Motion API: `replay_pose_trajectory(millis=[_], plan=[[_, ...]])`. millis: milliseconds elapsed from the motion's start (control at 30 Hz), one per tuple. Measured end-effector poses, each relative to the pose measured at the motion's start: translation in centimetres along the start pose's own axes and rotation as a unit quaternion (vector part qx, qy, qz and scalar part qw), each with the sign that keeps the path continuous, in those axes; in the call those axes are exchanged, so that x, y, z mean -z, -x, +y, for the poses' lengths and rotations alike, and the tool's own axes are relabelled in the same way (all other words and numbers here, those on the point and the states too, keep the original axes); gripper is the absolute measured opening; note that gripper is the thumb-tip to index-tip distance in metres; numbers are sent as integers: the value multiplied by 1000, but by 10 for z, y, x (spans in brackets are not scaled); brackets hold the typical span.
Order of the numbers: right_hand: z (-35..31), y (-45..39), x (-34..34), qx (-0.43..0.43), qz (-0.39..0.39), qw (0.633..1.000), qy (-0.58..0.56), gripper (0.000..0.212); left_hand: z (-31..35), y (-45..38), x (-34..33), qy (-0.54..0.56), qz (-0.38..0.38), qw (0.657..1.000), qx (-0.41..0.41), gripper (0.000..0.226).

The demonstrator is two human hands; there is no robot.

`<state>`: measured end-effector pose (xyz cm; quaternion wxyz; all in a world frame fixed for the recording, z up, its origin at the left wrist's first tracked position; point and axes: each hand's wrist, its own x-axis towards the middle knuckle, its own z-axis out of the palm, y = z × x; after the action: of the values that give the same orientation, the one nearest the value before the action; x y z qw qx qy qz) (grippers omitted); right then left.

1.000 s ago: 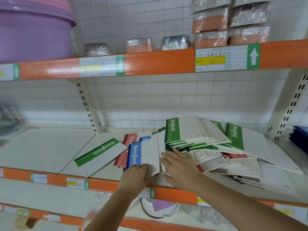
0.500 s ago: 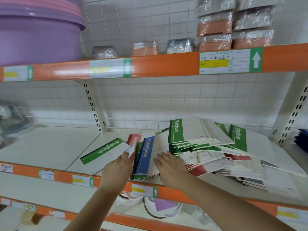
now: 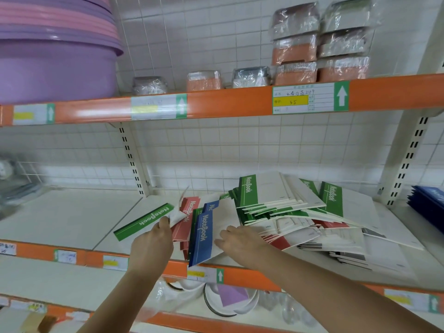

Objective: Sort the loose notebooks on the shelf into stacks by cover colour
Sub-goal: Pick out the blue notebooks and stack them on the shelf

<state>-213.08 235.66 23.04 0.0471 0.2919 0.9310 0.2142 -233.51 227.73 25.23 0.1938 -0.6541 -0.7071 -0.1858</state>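
Note:
A messy heap of notebooks (image 3: 300, 212) covers the right half of the middle shelf (image 3: 72, 219), mostly green-spined with red ones underneath. One green notebook (image 3: 144, 222) lies flat apart on the left. Between them several red notebooks (image 3: 183, 227) and blue notebooks (image 3: 203, 234) stand tipped up on edge. My left hand (image 3: 153, 243) pinches the lifted cover of a red notebook with its thumb. My right hand (image 3: 240, 241) lies with straight fingers on the white cover of the front blue notebook.
The orange shelf lip (image 3: 240, 275) runs just below my hands. Purple and pink basins (image 3: 52, 56) and wrapped packs (image 3: 319, 44) fill the upper shelf. Dark blue books (image 3: 427, 207) sit at far right. Bowls (image 3: 228, 301) lie on the shelf beneath.
The blue and red notebooks have been tipped from flat up onto their edges. My left hand moved left to the red notebooks, and my right hand slid onto the blue one's cover.

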Motion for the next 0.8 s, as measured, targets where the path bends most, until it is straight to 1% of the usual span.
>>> replay_pose_trajectory(millis=[67, 133, 200, 267, 333, 367, 400, 433, 467, 500, 567, 700, 800], plan=[[0, 6, -2, 21, 66, 998, 9, 40, 0, -2, 3, -7, 21, 1000, -11, 41], [4, 10, -4, 41, 122, 992, -15, 48, 2, -3, 7, -11, 37, 999, -27, 37], [7, 17, 4, 50, 190, 980, -32, 50, 4, -4, 11, -21, 68, 996, -43, 26], [11, 26, 15, 61, 249, 966, -26, 45, 8, -6, 16, -27, 85, 995, -46, 30], [18, 34, 21, 65, 299, 952, -13, 34, 11, -9, 17, -26, 92, 994, -44, 31], [22, 39, 22, 62, 319, 946, -8, 32, 12, -11, 16, -22, 89, 995, -44, 29], [28, 46, 26, 54, 336, 940, -8, 37, 16, -13, 17, -12, 82, 996, -45, 27], [36, 53, 27, 48, 346, 937, -6, 44, 20, -14, 17, -8, 85, 995, -51, 27], [43, 62, 30, 41, 346, 937, 5, 47, 27, -16, 17, -6, 96, 994, -61, 23], [51, 72, 31, 35, 345, 938, 20, 45, 34, -19, 17, -9, 108, 991, -75, 20], [68, 93, 29, 19, 345, 937, 43, 41, 54, -23, 18, -17, 117, 988, -102, 31], [96, 133, 14, -21, 341, 939, 50, 45, 90, -35, 14, -43, 120, 983, -132, 22], [112, 169, 2, -53, 352, 934, 41, 46, 126, -37, 14, -25, 144, 977, -158, 25]])
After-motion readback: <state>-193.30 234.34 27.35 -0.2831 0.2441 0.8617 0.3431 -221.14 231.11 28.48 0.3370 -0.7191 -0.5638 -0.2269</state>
